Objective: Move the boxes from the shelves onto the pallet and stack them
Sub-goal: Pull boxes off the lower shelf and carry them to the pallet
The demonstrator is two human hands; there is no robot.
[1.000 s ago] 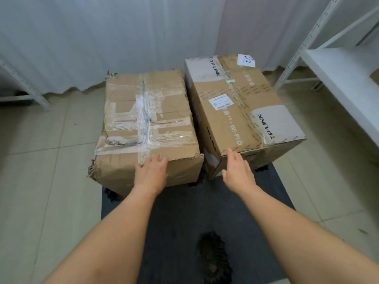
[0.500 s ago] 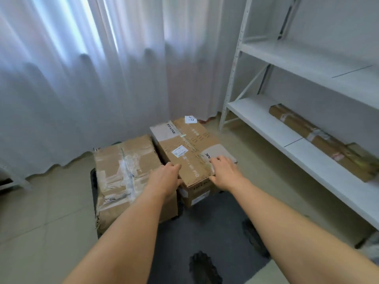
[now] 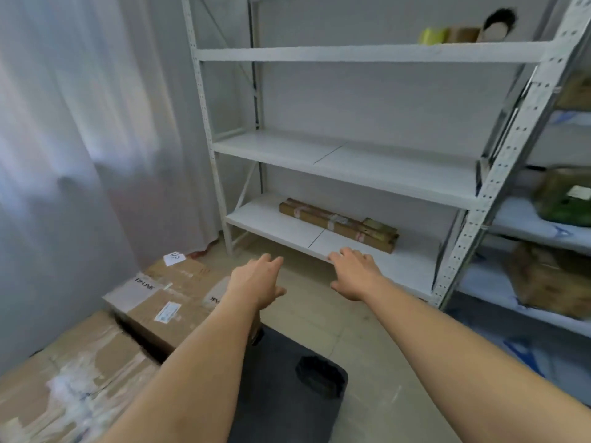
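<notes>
At lower left, two boxes sit side by side on the dark pallet (image 3: 281, 394): the taped box (image 3: 73, 372) nearest, the printed box (image 3: 169, 298) behind it. Half a second ago both hands rested on that printed box; now the left hand (image 3: 256, 282) and right hand (image 3: 355, 273) hang empty, fingers loosely spread, so that placement looks done. Further off, centre frame, a long flat box (image 3: 339, 223), brown, taped and slim, lies on the lowest shelf (image 3: 287, 230), probably the next pick.
</notes>
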